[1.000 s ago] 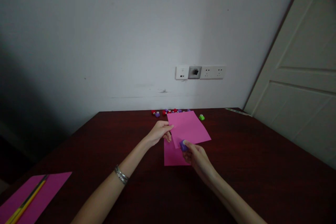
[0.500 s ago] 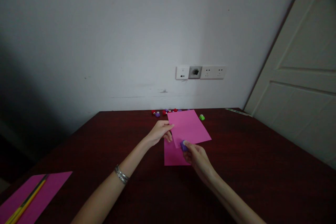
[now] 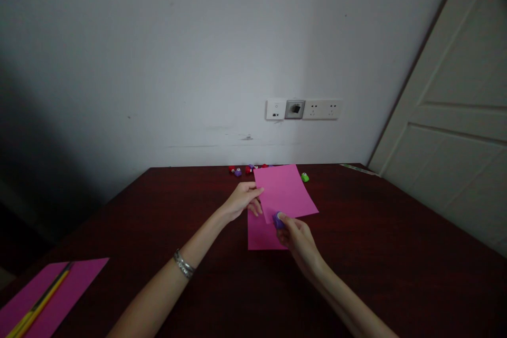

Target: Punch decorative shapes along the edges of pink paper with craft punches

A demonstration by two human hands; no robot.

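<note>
My left hand (image 3: pixel 243 200) pinches the left edge of a pink sheet of paper (image 3: pixel 285 190) between thumb and fingers, holding it raised and tilted above the table. In my right hand (image 3: pixel 299 237) is a small purple craft punch (image 3: pixel 278 220), with the thumb pressed on its pale top. The punch sits at the lower left edge of the raised sheet; whether the paper is inside its slot cannot be made out. A second pink sheet (image 3: pixel 263 235) lies flat beneath, partly covered by the raised one and my right hand.
Several small red and purple punches (image 3: pixel 237 172) stand along the table's back edge, and a green one (image 3: pixel 304 177) is right of them. At the front left, yellow-and-black sticks (image 3: pixel 43 298) lie on pink paper (image 3: pixel 85 274). A thin strip (image 3: pixel 359 169) rests at the back right, near the door.
The raised sheet has shifted and turned very slightly, its top edge a little further right. Both hands keep the same grips and have barely moved.
</note>
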